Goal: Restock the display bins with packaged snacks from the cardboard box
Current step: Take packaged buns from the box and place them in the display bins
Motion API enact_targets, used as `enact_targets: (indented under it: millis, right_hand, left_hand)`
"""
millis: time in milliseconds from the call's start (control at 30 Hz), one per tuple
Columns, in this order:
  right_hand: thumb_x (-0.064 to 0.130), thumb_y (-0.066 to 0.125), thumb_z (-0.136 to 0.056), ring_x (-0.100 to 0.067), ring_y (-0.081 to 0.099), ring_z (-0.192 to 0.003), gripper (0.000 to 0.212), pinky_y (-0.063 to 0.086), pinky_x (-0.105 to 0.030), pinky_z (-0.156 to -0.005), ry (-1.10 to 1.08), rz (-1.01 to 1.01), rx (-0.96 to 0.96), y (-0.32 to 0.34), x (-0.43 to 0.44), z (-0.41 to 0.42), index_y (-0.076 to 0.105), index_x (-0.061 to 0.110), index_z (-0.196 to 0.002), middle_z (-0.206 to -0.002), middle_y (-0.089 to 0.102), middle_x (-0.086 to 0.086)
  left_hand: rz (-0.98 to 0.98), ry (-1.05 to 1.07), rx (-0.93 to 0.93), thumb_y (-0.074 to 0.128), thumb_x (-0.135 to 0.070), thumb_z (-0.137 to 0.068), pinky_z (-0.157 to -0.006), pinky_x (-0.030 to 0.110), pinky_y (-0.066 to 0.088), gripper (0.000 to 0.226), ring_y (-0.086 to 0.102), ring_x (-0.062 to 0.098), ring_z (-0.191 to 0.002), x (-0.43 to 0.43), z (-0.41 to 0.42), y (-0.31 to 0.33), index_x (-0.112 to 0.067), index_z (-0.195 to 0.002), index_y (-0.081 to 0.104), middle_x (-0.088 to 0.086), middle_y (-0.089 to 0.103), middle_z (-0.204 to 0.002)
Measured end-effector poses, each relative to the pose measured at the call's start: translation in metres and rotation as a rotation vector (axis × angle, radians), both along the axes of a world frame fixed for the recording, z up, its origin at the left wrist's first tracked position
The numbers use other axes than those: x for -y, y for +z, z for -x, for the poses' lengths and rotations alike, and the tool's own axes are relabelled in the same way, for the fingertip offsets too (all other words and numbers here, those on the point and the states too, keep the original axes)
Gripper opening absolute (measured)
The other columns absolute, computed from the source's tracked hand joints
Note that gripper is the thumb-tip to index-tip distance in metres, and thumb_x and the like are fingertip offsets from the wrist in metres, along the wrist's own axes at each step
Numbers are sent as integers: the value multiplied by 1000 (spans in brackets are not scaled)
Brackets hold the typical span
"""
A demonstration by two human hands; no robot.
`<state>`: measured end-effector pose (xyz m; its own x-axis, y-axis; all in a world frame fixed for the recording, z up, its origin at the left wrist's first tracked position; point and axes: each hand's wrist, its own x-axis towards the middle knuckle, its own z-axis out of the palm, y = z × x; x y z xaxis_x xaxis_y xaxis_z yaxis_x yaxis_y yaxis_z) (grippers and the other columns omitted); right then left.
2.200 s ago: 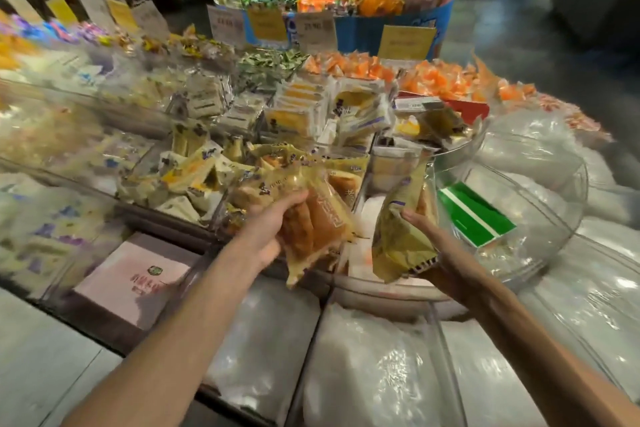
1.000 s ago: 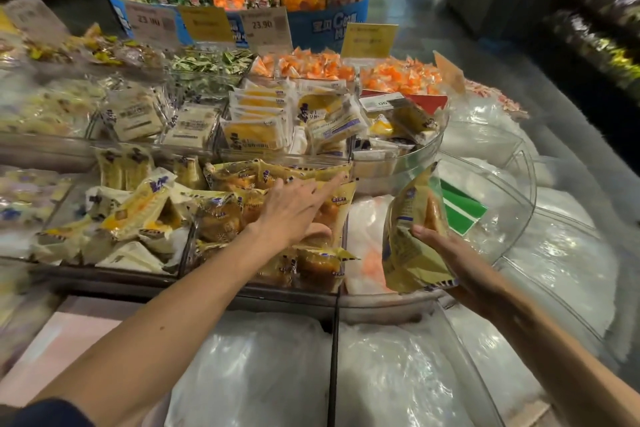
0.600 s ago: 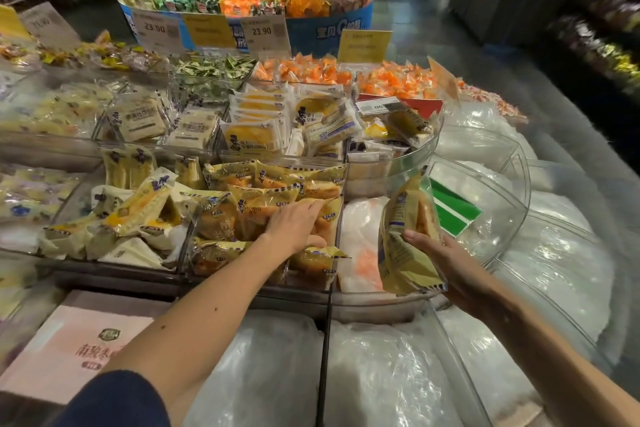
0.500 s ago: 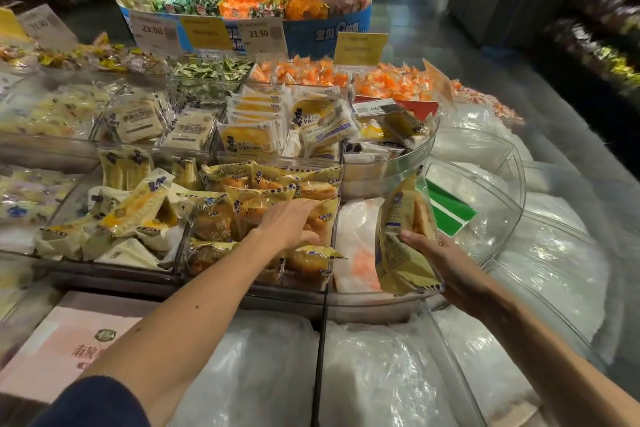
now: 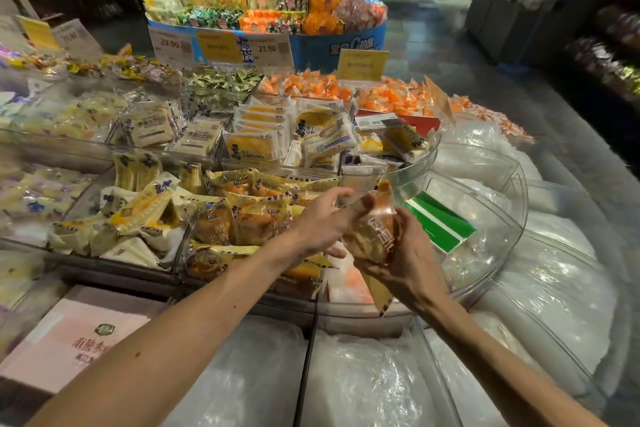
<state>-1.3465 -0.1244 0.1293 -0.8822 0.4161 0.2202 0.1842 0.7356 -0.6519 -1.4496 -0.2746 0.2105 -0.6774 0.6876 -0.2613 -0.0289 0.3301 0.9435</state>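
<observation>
Head view: R hand [image 5: 405, 253] clamped round clear bread packet [image 5: 375, 236]; white lettering on it, illegible. L hand [image 5: 318, 224] at packet's left end, fingers above, thumb below; grip cannot tell. Packet held over right end of display bin [image 5: 180, 249], nr yellow bread packets [image 5: 249, 222]. Price tags [image 5: 266, 48] behind read 23.90. Pink box [image 5: 76, 340] lower left, Chinese print

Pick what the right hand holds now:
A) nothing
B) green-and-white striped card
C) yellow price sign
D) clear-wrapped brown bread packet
D: the right hand curls round the clear-wrapped brown bread packet from below, while the green-and-white striped card lies untouched in the clear plastic bin.
</observation>
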Motion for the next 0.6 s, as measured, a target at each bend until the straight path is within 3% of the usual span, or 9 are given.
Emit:
enact_targets:
  millis: [67,133,233,300,367,400,467,533,600]
  right_hand:
    - [48,92,-54,-32,54,-115,111,48,-45,-99,-8,-110,-68,-5,5,4,37,8,-142,-132,55,-15]
    - [60,82,-56,-33,53,-114,110,47,-47,-99,26,-183,-110,-6,5,2,36,7,-141,-132,53,-17]
    - [65,81,-62,-17,44,-121,108,39,-35,-104,157,-58,-90,-2,-6,-5,36,10,-145,-139,47,-10]
    - [60,85,-65,-5,37,-122,106,37,-30,-106,191,37,-85,-1,-13,-9,34,15,-147,-142,44,-5]
    - [65,81,-61,-6,36,-127,113,34,-31,-109,32,95,-103,-7,-22,-10,31,15,-149,-146,41,-7]
    - [65,81,-59,-12,37,-132,119,33,-33,-111,-95,177,-95,-9,-27,-9,28,13,-151,-149,38,-9]
    - [58,85,-57,-23,44,-132,124,38,-39,-111,-231,536,-8,-3,-35,-7,22,12,-154,-152,38,-12]
    - [46,81,-65,-25,63,-112,100,54,-43,-95,-128,964,104,6,-40,-2,37,10,-147,-139,56,-14]
    - [33,77,-72,-23,72,-92,67,61,-42,-79,-16,1106,116,19,-46,7,56,9,-130,-120,70,-17]
  left_hand:
    - [14,82,7,73,-62,-63,-67,36,63,86,68,19,-94,-7,-3,-3,-26,-135,44,-3,53,-115]
    - [23,168,4,85,-42,-69,-71,39,63,64,64,19,-99,-10,2,-12,-30,-121,50,-1,54,-117]
    - [48,206,-14,87,-21,-73,-79,44,62,51,58,21,-110,-10,12,-22,-30,-115,60,4,56,-124]
    - [9,226,12,86,-16,-75,-72,37,63,51,59,22,-109,-10,16,-22,-25,-119,62,5,58,-123]
    - [-59,287,68,82,-13,-78,-59,26,59,47,65,23,-100,-12,19,-22,-21,-119,61,9,61,-116]
    - [-96,327,108,81,-11,-79,-57,24,58,43,68,22,-94,-14,21,-23,-20,-116,60,11,64,-114]
    - [-206,411,236,79,-8,-80,-62,30,60,40,73,24,-88,-20,21,-29,-17,-113,59,16,68,-114]
    - [-341,476,412,78,-7,-80,-69,36,61,46,73,27,-92,-30,19,-38,-14,-120,56,17,70,-115]
    - [-368,471,481,75,-11,-83,-75,39,59,42,72,26,-97,-39,16,-46,-15,-120,55,14,72,-112]
